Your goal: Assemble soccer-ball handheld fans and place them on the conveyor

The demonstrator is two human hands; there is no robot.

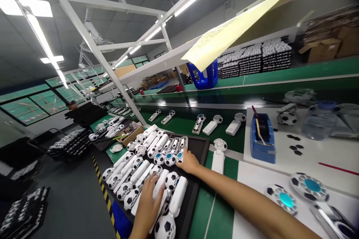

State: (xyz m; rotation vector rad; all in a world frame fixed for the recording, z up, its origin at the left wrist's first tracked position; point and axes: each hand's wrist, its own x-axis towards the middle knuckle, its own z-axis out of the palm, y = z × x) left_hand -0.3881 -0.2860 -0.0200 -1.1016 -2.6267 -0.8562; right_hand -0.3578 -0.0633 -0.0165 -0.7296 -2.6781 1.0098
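Observation:
A black tray (202, 152) holds several rows of white handheld fans with soccer-ball heads. My left hand (147, 203) is over the front rows, its thumb and fingers around the white handle of a fan (160, 183). Farther back, my right hand (190, 161) has its fingers closed on an opened fan (181, 145) at the right end of a row. That fan and the ones beside it show bare inner parts in their handles and blue centres in their heads. The fingertips of my right hand are partly hidden.
Fans lie spaced along the green conveyor (185, 125), and a single fan (218, 157) stands right of the tray. A blue tape dispenser (262, 140) and a plastic bottle (319, 121) are on the white board. Yellow paper (224, 35) hangs overhead. A person (73, 105) is far left.

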